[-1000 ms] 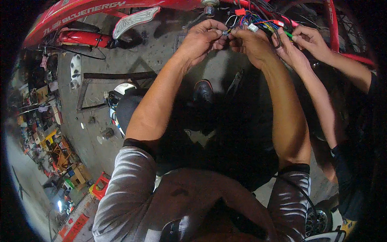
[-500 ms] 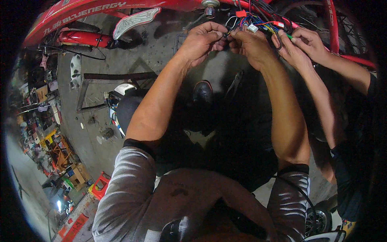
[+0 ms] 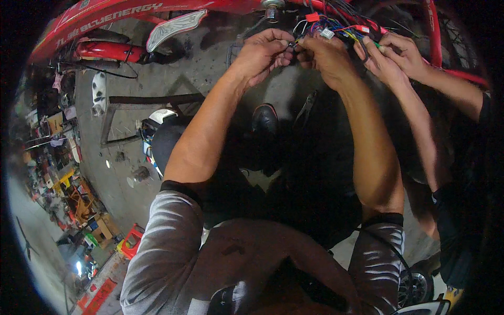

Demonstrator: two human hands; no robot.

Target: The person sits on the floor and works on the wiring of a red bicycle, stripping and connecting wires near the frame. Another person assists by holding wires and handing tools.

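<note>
Below a glossy red metal frame point(image 3: 210, 7), cropped by the top edge of my remote view, a bare left hand point(image 3: 264, 56) pinches a small dark piece point(image 3: 290, 46) between thumb and forefinger, too small and shadowed for me to name. The bare right hand point(image 3: 328, 59), fingers curled, comes in just beside it; its own back screens the grip from me, and I cannot tell what it closes on. Just beyond the right hand, near the frame, hangs a tangle of thin multicoloured wires point(image 3: 341, 32) with a white rectangular connector point(image 3: 326, 33) and a flat red tag point(image 3: 312, 17); I lose its upper strands in the dark. At right, a co-worker's hands point(image 3: 386, 65) hold a slim green piece point(image 3: 377, 46), mostly covered by fingers. Below, I pick out a dark shoe point(image 3: 265, 119) and, beside it, a grey metal plier-like tool point(image 3: 306, 107), its lower end swallowed by shadow.
</note>
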